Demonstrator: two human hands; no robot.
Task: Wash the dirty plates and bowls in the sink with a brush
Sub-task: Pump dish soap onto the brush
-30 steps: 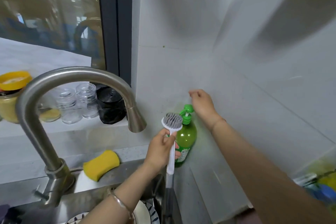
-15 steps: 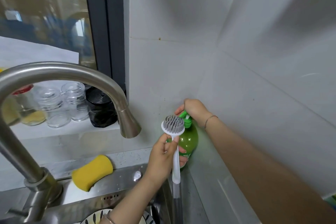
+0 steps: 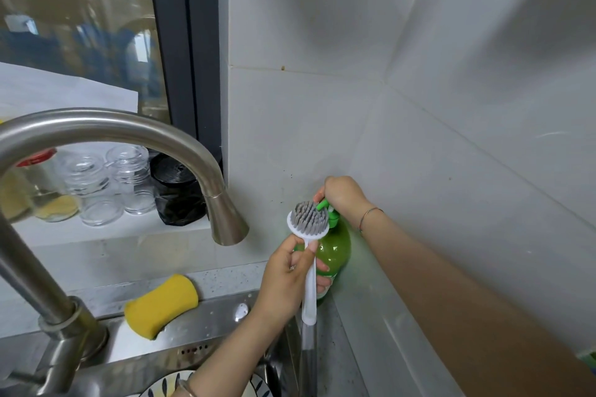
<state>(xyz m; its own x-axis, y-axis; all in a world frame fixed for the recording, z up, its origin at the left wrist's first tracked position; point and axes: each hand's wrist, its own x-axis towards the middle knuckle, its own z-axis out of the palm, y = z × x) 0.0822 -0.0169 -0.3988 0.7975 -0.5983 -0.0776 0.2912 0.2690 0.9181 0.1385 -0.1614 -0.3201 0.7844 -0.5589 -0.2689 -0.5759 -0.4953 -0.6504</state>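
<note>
My left hand (image 3: pixel 287 280) grips the white handle of a dish brush (image 3: pixel 309 226), holding its grey bristle head up against the pump spout of a green dish soap bottle (image 3: pixel 335 248). My right hand (image 3: pixel 342 195) sits on top of the green pump head, fingers curled over it. The bottle stands in the tiled corner behind the sink. A patterned plate (image 3: pixel 161 385) shows at the bottom edge inside the sink (image 3: pixel 200 348), mostly hidden by my left forearm.
A curved steel faucet (image 3: pixel 106 126) arches over the sink at left. A yellow sponge (image 3: pixel 161 304) lies on the sink ledge. Glass jars (image 3: pixel 106 184) and a black bag (image 3: pixel 175 193) stand on the window sill behind.
My right hand came down from the wall onto the soap pump and stays there. The brush head stayed at the spout. The camera shifted closer and to the right.
</note>
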